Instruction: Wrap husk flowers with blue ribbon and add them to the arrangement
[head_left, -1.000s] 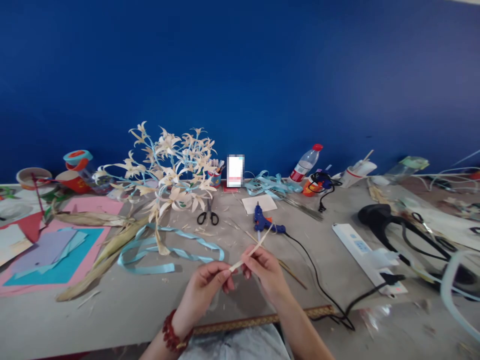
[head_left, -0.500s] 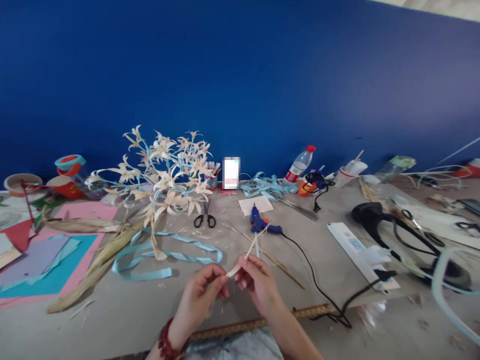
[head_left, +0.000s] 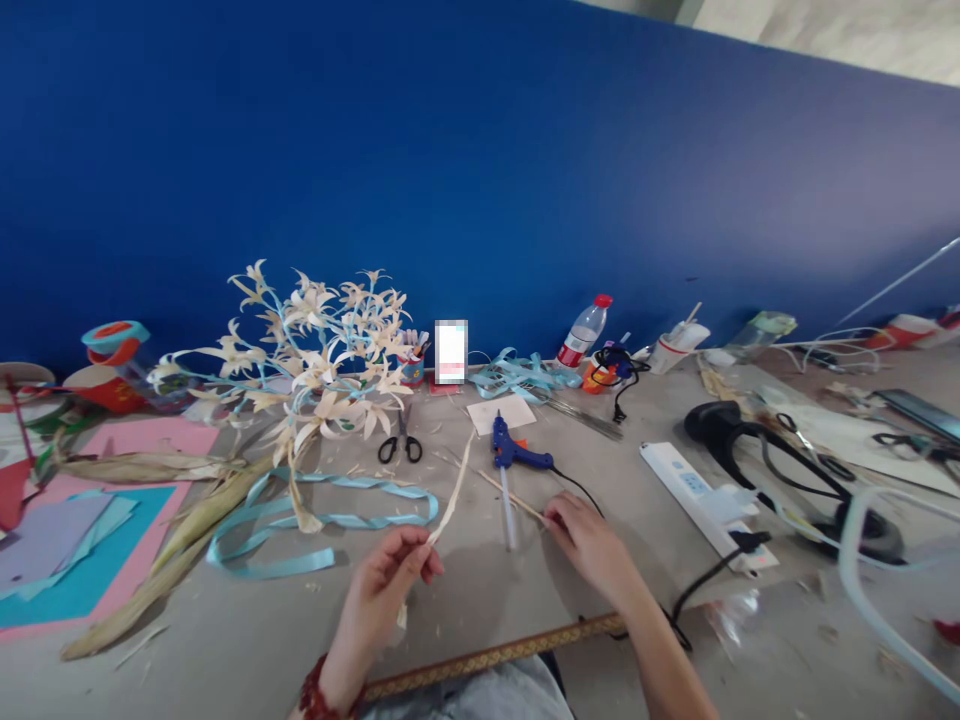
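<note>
My left hand (head_left: pixel 396 572) pinches a pale strip of dried husk (head_left: pixel 454 495), which points up and away from the fingertips over the table. Further right, my right hand (head_left: pixel 583 538) is down at the tabletop, its fingers closed around a thin brown stick (head_left: pixel 517 496); the near part of the stick is hidden by the hand. Between the hands lies a blue glue gun (head_left: pixel 521 452) with a clear glue stick (head_left: pixel 507 510) jutting from its back. A curled light-blue ribbon (head_left: pixel 322 520) rests left of the husk strip.
Cream husk flowers on blue stems (head_left: pixel 315 350) stand at the back left. Black-handled scissors (head_left: pixel 400 446), a tilted bottle (head_left: pixel 583 335), a white power strip (head_left: pixel 694 500) and coloured paper sheets (head_left: pixel 127 560) lie around. The glue gun's black cord (head_left: pixel 581 484) runs past my right hand.
My right hand has let go of the husk strip and moved right, down to the stick. My left hand keeps the strip. The view has shifted slightly right.
</note>
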